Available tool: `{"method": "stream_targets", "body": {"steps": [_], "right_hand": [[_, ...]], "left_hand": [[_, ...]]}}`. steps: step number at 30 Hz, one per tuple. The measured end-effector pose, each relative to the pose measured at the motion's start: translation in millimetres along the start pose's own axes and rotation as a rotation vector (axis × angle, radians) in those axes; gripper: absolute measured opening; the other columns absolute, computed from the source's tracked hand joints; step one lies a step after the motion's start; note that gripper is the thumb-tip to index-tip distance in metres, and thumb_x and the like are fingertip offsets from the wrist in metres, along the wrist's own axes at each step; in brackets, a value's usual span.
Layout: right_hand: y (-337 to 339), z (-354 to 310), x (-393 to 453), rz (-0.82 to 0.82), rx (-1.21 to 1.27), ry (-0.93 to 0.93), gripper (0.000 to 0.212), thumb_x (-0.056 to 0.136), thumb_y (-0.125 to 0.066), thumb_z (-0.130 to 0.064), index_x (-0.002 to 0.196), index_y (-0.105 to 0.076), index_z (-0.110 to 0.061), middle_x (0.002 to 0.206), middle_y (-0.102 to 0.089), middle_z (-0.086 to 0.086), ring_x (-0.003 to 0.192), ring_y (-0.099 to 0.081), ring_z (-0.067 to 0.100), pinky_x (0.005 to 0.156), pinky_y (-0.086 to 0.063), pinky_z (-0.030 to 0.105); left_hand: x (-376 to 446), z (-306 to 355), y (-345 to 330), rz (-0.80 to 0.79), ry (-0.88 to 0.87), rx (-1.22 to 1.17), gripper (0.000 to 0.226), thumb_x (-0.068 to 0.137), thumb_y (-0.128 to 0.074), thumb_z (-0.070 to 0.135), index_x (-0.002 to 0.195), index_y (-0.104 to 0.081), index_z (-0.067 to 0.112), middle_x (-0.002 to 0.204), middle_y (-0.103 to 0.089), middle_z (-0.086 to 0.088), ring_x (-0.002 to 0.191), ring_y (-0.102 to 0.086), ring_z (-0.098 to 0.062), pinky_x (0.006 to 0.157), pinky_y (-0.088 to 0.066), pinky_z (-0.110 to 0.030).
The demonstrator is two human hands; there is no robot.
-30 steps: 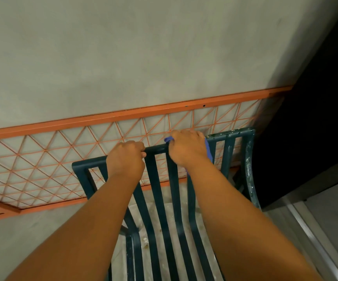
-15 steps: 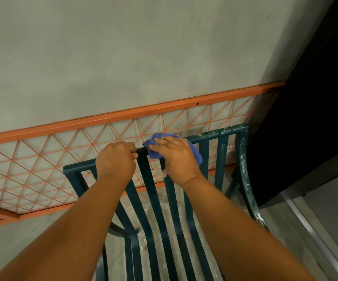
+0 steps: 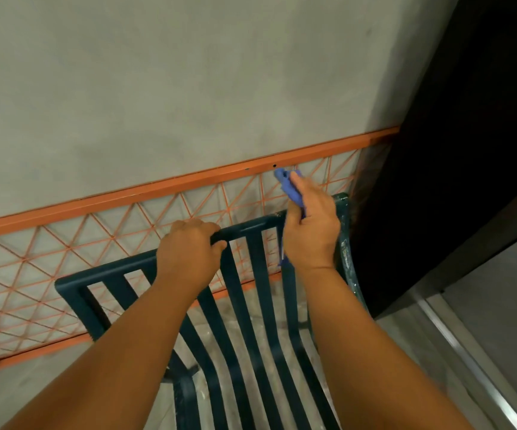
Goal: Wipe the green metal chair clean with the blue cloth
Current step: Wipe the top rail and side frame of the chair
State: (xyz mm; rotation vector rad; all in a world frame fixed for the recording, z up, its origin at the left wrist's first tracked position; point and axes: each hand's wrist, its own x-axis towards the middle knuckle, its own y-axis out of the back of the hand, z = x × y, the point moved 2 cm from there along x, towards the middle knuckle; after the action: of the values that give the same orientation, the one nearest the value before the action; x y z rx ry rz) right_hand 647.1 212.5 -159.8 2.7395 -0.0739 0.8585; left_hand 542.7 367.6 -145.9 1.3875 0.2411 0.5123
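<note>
The top rail of the green metal chair (image 3: 251, 226) is gripped by the left hand (image 3: 189, 249). The blue cloth (image 3: 291, 187) is held bunched in the right hand (image 3: 311, 231), against the rail's right end, beside an orange railing (image 3: 127, 198).

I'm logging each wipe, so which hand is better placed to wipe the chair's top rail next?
Right. The right hand already holds the blue cloth at the top rail's right end, while the left hand grips the green metal chair mid-rail.

Green chair (image 3: 244, 293): painted metal slats, slightly glossy, pale-speckled. Blue cloth (image 3: 291, 189): soft fabric. Orange grille (image 3: 65, 243): painted metal. Wall (image 3: 189, 88): matt plaster.
</note>
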Motion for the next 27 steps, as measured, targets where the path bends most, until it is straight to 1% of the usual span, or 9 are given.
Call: {"method": "stream_targets", "body": {"steps": [2,5,7,10,15,19,22,24,27], "right_hand": [[-14.5,8.5,-0.2,-0.204,-0.132,0.065,0.042,0.082,-0.061,0.003,0.121,-0.064,-0.013,0.126,-0.062,0.007,0.117,-0.055,0.023,0.104,-0.042,0.038],[-29.3,25.6,-9.2,-0.447,-0.359,0.110,0.039,0.080,-0.061,0.000,0.115,-0.067,-0.015,0.124,-0.063,0.008,0.124,-0.049,0.030,0.114,-0.021,0.050],[-33.5,25.1,-10.8,-0.444,-0.389,0.081,0.036,0.077,-0.061,0.002,0.108,-0.069,-0.016,0.113,-0.067,0.004,0.119,-0.052,0.029,0.115,-0.017,0.048],[-41.6,14.6,-15.0,-0.439,-0.357,0.088,0.034,0.075,-0.061,0.002,0.100,-0.069,-0.019,0.103,-0.069,-0.001,0.110,-0.055,0.025,0.113,-0.021,0.046],[-21.9,30.5,-13.4,-0.578,-0.351,0.286,0.043,0.083,-0.058,-0.007,0.121,-0.062,-0.027,0.126,-0.059,-0.006,0.124,-0.044,0.016,0.116,-0.013,0.042],[-17.8,31.6,21.0,-0.596,-0.642,0.044,0.028,0.091,-0.044,-0.024,0.114,-0.060,-0.028,0.119,-0.059,-0.006,0.119,-0.042,0.017,0.111,-0.014,0.036],[-44.1,10.8,28.3,-0.810,-0.802,-0.090,0.024,0.085,-0.045,-0.020,0.106,-0.056,-0.020,0.108,-0.060,0.002,0.111,-0.048,0.027,0.098,-0.024,0.037],[-60.6,-0.7,24.9,-0.907,-0.836,-0.027,0.023,0.086,-0.045,-0.019,0.108,-0.054,-0.018,0.104,-0.062,0.004,0.106,-0.052,0.028,0.093,-0.028,0.037],[-57.9,1.8,13.5,-0.859,-0.677,0.113,0.024,0.090,-0.044,-0.017,0.110,-0.057,-0.020,0.106,-0.064,0.002,0.106,-0.052,0.026,0.092,-0.027,0.034]], "left_hand": [[8.2,5.5,1.2,-0.015,0.044,0.001,0.024,0.092,-0.058,0.033,0.111,-0.069,0.022,0.101,-0.068,-0.002,0.093,-0.060,-0.022,0.068,-0.050,-0.033],[17.1,8.7,4.4,-0.064,0.116,0.007,0.017,0.091,-0.061,0.029,0.104,-0.070,0.023,0.096,-0.068,-0.001,0.088,-0.062,-0.021,0.063,-0.045,-0.029],[18.0,10.6,4.7,-0.063,0.119,0.015,0.016,0.091,-0.062,0.028,0.103,-0.070,0.023,0.096,-0.068,-0.001,0.088,-0.062,-0.021,0.062,-0.043,-0.028],[16.5,11.4,3.4,-0.053,0.113,0.046,0.015,0.091,-0.061,0.029,0.101,-0.070,0.024,0.093,-0.068,-0.001,0.086,-0.062,-0.021,0.060,-0.041,-0.028],[14.7,10.9,3.0,-0.051,0.113,0.043,0.013,0.092,-0.060,0.028,0.099,-0.070,0.024,0.089,-0.066,-0.001,0.076,-0.057,-0.018,0.058,-0.040,-0.027],[13.7,11.0,2.0,-0.024,0.101,0.050,0.012,0.093,-0.059,0.025,0.097,-0.071,0.024,0.086,-0.065,0.002,0.071,-0.050,-0.014,0.057,-0.039,-0.027],[13.3,12.6,1.9,-0.014,0.096,0.071,0.013,0.093,-0.058,0.025,0.098,-0.070,0.023,0.088,-0.064,0.001,0.075,-0.054,-0.015,0.056,-0.038,-0.028],[13.3,13.3,2.0,-0.014,0.088,0.084,0.013,0.094,-0.058,0.025,0.100,-0.069,0.023,0.091,-0.064,0.001,0.081,-0.058,-0.017,0.057,-0.039,-0.028],[12.9,12.3,1.2,-0.007,0.092,0.088,0.013,0.093,-0.058,0.025,0.101,-0.069,0.023,0.089,-0.063,0.001,0.078,-0.054,-0.016,0.057,-0.038,-0.027]]}}
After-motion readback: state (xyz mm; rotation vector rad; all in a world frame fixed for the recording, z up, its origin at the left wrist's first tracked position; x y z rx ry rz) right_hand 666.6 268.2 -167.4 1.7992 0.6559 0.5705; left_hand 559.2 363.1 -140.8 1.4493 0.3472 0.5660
